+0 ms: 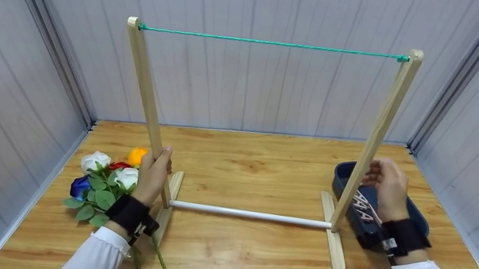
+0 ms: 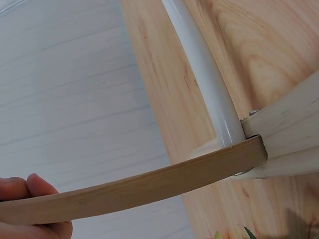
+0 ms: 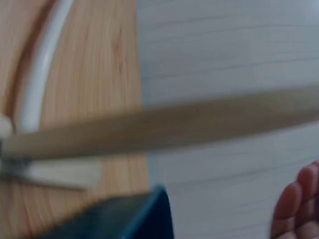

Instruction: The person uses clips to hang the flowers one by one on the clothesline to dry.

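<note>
A wooden frame stands upright, with a left post (image 1: 143, 75), a right post (image 1: 383, 125) and a white crossbar (image 1: 250, 214) low between them. A green cord (image 1: 270, 43) runs taut between the post tops. My left hand (image 1: 154, 174) grips the lower part of the left post, thumb and fingers around it, also visible in the left wrist view. Beside the right post, over a dark blue bin, is my right hand (image 1: 388, 185) with loosely bent fingers. In the right wrist view, its fingers (image 3: 288, 201) are apart from the post and hold nothing.
The dark blue bin (image 1: 363, 233) sits behind and right of the right post, with several light A-shaped pieces (image 1: 361, 206) in it. Artificial flowers (image 1: 95, 161) with green leaves lie by my left wrist. Pale panel walls (image 1: 266, 95) enclose the wooden tabletop (image 1: 246, 264).
</note>
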### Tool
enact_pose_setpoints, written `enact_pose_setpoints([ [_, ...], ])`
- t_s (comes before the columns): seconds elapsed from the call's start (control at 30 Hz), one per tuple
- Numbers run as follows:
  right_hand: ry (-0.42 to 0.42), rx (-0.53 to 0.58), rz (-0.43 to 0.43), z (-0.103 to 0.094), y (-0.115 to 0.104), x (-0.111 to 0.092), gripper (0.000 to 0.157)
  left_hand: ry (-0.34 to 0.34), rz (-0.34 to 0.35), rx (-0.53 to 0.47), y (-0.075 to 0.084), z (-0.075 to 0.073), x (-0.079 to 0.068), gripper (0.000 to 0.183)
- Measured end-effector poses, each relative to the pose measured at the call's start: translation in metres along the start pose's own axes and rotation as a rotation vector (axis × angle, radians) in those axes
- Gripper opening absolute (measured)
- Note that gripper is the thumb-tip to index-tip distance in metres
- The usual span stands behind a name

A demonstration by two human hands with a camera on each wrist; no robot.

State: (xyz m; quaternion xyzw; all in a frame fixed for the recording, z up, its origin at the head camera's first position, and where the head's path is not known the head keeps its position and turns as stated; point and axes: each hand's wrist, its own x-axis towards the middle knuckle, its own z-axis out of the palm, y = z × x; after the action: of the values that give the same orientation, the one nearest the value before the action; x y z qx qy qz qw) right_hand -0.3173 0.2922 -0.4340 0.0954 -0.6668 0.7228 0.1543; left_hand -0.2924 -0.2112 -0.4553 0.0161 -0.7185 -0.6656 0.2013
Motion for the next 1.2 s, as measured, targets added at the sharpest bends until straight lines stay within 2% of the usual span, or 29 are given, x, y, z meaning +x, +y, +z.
enact_pose_setpoints([
  [0.03, 0.000, -0.165, 0.063, -0.003, -0.003, 0.004, 0.031, -0.002, 0.004, 0.002, 0.000, 0.000, 0.000, 0.043],
  [0.07, -0.037, -0.321, 0.123, -0.006, -0.004, 0.009, 0.027, -0.003, 0.008, 0.002, 0.000, 0.000, 0.000, 0.044],
  [0.13, -0.190, -0.623, 0.188, -0.010, -0.005, 0.017, 0.024, -0.006, 0.014, 0.008, 0.000, 0.000, 0.000, 0.045],
  [0.17, -0.286, -0.753, 0.190, -0.012, -0.004, 0.021, 0.025, -0.004, 0.016, 0.011, -0.001, 0.000, -0.001, 0.045],
  [0.23, -0.464, -0.938, 0.176, -0.012, 0.000, 0.028, 0.026, -0.004, 0.017, 0.015, -0.001, -0.001, -0.001, 0.045],
  [0.3, -0.578, -1.035, 0.205, -0.010, 0.003, 0.033, 0.030, -0.003, 0.016, 0.018, -0.002, -0.001, -0.002, 0.044],
  [0.37, -0.637, -1.055, 0.270, -0.008, 0.007, 0.035, 0.031, -0.002, 0.007, 0.020, -0.002, -0.001, -0.002, 0.043],
  [0.47, -0.630, -1.010, 0.387, -0.007, 0.015, 0.036, 0.026, -0.003, -0.004, 0.019, -0.002, -0.001, -0.002, 0.041],
  [0.57, -0.601, -0.974, 0.396, -0.009, 0.025, 0.036, 0.021, 0.001, -0.012, 0.022, -0.001, 0.000, -0.002, 0.040],
  [0.67, -0.607, -0.966, 0.389, -0.009, 0.028, 0.036, 0.021, 0.008, -0.010, 0.030, -0.001, -0.001, -0.001, 0.039],
  [0.73, -0.610, -0.948, 0.426, -0.008, 0.026, 0.035, 0.022, 0.013, -0.006, 0.032, -0.001, -0.001, -0.001, 0.039],
  [0.87, -0.641, -0.971, 0.512, -0.006, 0.016, 0.030, 0.034, 0.019, 0.006, 0.026, -0.001, 0.000, -0.002, 0.039],
  [0.93, -0.659, -0.995, 0.524, -0.005, 0.012, 0.028, 0.038, 0.019, 0.011, 0.022, -0.001, 0.001, -0.002, 0.040],
  [1.0, -0.699, -1.016, 0.500, -0.005, 0.011, 0.026, 0.034, 0.017, 0.015, 0.018, -0.001, 0.001, -0.002, 0.042],
  [1.07, -0.725, -0.995, 0.483, -0.006, 0.013, 0.023, 0.029, 0.009, 0.023, 0.019, -0.001, 0.001, -0.002, 0.043],
  [1.2, -0.761, -0.934, 0.474, -0.011, 0.021, 0.017, 0.032, 0.008, 0.020, 0.026, 0.000, 0.000, -0.002, 0.042],
])
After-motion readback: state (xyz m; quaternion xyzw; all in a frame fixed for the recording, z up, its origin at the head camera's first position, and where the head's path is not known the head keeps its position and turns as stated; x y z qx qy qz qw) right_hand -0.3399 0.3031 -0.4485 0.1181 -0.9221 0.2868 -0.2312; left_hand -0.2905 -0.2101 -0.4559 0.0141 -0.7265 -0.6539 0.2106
